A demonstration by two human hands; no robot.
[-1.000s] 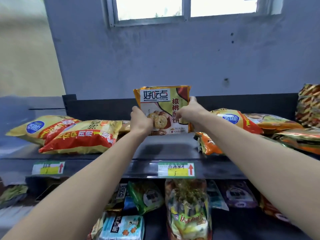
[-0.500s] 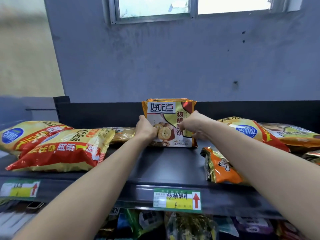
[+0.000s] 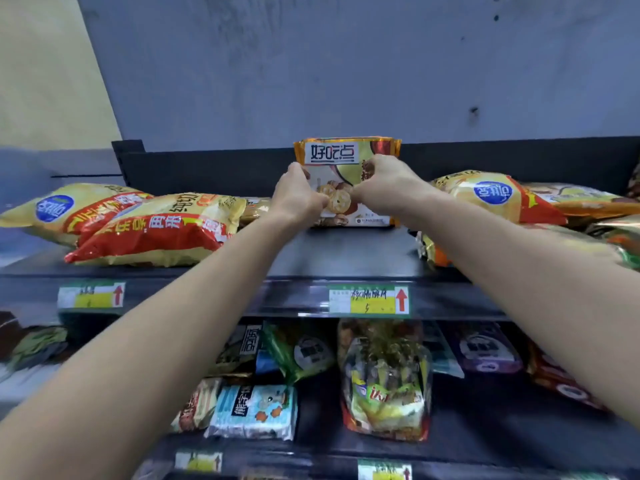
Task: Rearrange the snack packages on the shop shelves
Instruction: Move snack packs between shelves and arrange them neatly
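The left hand [image 3: 298, 199] grips the left edge of the pack [image 3: 346, 157], fingers curled round it. The right hand [image 3: 384, 192] has its fingers curled against the front of the pack, pinching it near the middle. The two hands almost meet over the printed cookies. The pack stands upright at the back of the top shelf [image 3: 346, 258], its bottom edge on the board and its back to the back panel [image 3: 207, 171].

To the left, two chip bags [image 3: 152, 226] lie flat and overlap, with a small flat pack [image 3: 256, 209] just beside the left wrist. To the right lies a yellow bag [image 3: 485, 199]. Nearer the front, an orange bag [image 3: 434, 251] is partly hidden by the right forearm. A price tag [image 3: 369, 299] hangs on the shelf's front edge.

On the lower shelf [image 3: 478, 420] are a clear bag [image 3: 384, 379], a blue pack [image 3: 256, 410], a green bag [image 3: 301, 351] and a purple pack [image 3: 485, 348].
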